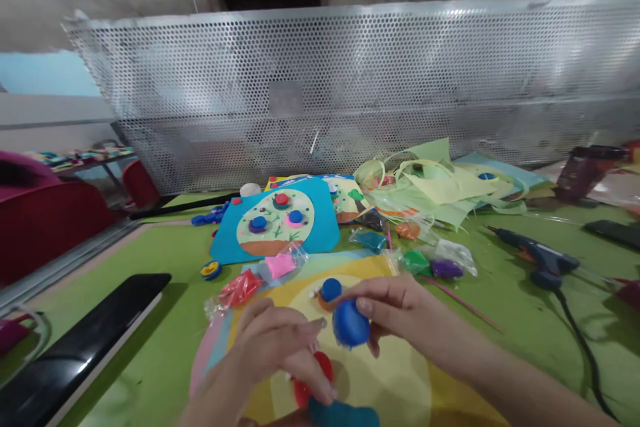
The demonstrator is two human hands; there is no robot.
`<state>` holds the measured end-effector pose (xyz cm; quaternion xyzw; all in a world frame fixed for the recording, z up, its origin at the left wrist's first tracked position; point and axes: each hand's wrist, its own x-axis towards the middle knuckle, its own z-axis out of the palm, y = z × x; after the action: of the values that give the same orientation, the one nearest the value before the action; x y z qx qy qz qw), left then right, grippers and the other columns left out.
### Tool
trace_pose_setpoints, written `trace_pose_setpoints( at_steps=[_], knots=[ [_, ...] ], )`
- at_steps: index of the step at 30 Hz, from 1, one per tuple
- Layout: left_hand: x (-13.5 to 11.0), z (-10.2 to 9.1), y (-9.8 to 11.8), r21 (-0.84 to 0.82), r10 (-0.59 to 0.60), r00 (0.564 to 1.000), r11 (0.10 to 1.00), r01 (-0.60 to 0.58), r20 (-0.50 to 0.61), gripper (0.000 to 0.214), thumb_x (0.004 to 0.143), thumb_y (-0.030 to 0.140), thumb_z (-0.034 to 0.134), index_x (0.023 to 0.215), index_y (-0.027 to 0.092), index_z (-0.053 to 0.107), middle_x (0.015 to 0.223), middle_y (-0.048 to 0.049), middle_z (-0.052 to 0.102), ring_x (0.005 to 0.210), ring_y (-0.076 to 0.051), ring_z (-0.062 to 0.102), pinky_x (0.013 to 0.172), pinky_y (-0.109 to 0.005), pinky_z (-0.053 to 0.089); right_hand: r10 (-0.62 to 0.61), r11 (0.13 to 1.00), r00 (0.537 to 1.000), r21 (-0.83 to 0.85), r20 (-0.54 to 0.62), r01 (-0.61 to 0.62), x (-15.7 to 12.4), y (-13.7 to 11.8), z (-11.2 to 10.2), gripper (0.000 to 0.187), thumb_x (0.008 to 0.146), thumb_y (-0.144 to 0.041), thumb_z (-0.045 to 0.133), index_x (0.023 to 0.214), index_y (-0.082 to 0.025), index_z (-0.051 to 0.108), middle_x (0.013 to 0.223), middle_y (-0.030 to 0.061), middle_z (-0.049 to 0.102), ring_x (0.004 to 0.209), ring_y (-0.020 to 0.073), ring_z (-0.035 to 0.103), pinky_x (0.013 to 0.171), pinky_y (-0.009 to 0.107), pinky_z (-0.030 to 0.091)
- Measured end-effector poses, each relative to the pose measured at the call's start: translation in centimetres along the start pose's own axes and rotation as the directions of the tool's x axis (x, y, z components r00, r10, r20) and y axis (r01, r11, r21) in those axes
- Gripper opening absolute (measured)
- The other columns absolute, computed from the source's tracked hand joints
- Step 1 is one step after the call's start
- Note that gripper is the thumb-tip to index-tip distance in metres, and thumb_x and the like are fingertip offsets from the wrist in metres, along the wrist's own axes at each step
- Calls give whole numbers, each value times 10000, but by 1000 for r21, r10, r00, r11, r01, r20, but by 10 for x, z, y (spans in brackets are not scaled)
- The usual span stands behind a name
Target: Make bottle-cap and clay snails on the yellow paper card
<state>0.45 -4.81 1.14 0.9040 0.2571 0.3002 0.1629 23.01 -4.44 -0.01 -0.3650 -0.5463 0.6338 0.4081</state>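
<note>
My right hand (395, 307) pinches a round, shiny blue cap (351, 323) between thumb and fingers, above a pale yellow paper circle (400, 380). To its left, my left hand (275, 347) has its index finger stretched toward the cap, a gap apart. Its lower fingers and thumb close on a teal lump of modelling clay (345, 415) at the bottom edge, partly cut off by the frame. A red round piece (320, 370) lies partly hidden behind those fingers. Just beyond the held cap, another blue cap (331, 289) with a brown base sits on the circle.
Clay packets lie ahead: red (241, 288), pink (281, 265), green (416, 261) and purple (446, 269). Behind them is a blue decorated card (325, 220). A glue gun (537, 253) with its cord lies right, a black long object (90, 340) left. A perforated metal panel (320, 80) stands behind.
</note>
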Motion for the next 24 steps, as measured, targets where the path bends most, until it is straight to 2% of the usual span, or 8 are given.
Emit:
trace_pose_setpoints(
  at_steps=[1,3,5,7,11,16,20,24],
  knots=[
    [-1,-2,0,40,3,1000,999,-4,22,447,710,174,719,1062,372,526,789,118,714,789,-104,649,920,-219,418,17,1000,999,12,45,-18,-1,1,2,323,755,-434,663,920,-163,726,755,39,640,559,71,534,508,182,482],
    [-4,-3,0,43,1,1000,999,-1,8,596,705,171,718,1187,383,439,761,130,710,773,-94,650,942,-206,401,45,998,993,46,107,-51,-3,5,5,312,776,-417,652,943,-162,721,752,43,645,570,77,554,514,183,494],
    [-8,-1,0,-19,-16,998,1000,15,-61,808,685,156,727,1312,392,276,685,159,691,739,-85,653,963,-198,389,78,993,987,81,141,-90,-4,7,6,300,793,-406,640,933,-153,721,726,42,651,579,80,574,534,185,506],
    [-11,1,0,-60,-51,992,997,45,-111,887,679,168,729,1351,401,197,654,171,678,726,-86,658,961,-199,399,109,984,980,119,166,-130,-5,8,8,288,791,-400,646,912,-150,723,711,37,656,587,83,596,557,189,519],
    [-12,4,2,25,-101,993,994,103,-61,753,735,220,669,1341,428,274,749,114,703,697,-109,662,923,-258,445,177,962,966,176,186,-210,-6,7,11,291,760,-411,674,863,-143,724,692,31,654,577,89,620,549,191,530],
    [-11,9,6,60,-140,980,987,149,-142,574,793,334,579,1307,441,348,710,87,698,644,-133,636,917,-327,430,222,942,953,206,206,-264,-8,8,13,320,758,-423,672,854,-120,707,692,47,654,565,94,622,489,173,513],
    [-5,3,7,108,-34,995,993,44,-98,290,760,306,650,1019,412,575,705,98,702,641,-116,641,938,-318,398,216,940,946,211,240,-268,-8,10,13,317,770,-414,662,867,-115,699,711,52,656,569,96,623,461,155,493],
    [0,-5,8,179,44,994,983,-25,-104,121,745,260,668,788,335,584,710,105,700,647,-96,638,833,-252,444,211,949,951,187,225,-255,-9,10,13,282,777,-388,664,855,-120,705,689,40,656,568,81,618,515,164,506]
  ],
)
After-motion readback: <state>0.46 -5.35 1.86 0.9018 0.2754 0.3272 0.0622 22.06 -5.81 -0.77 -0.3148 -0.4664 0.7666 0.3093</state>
